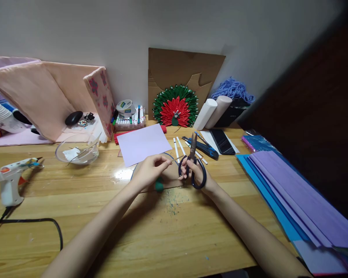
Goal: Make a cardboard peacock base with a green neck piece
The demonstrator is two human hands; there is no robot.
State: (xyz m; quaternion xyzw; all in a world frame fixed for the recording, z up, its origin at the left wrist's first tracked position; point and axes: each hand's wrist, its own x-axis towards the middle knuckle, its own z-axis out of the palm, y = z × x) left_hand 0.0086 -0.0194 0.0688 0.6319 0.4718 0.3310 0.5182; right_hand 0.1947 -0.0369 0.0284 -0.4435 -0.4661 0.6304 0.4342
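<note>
My right hand [194,170] has its fingers in the dark handles of a pair of scissors [193,146], the blades pointing up and away from me. My left hand [152,168] pinches one end of a thin, light brown strip [176,158], whose other end reaches toward the scissors' handles. Whether the strip is paper, cardboard or a stick, I cannot make out. Beneath both hands lies a piece of cardboard [174,178] with a blue line along its curved edge. A small dark green thing [159,185] shows below my left hand, partly hidden.
Beyond the hands lie a lilac sheet [143,144], several white markers [180,146], a utility knife [203,148] and a phone [220,141]. A red-and-green peacock craft [176,110] stands behind. At left are a glue gun [13,179] and bowl [78,150]; coloured sheets [295,193] are stacked right.
</note>
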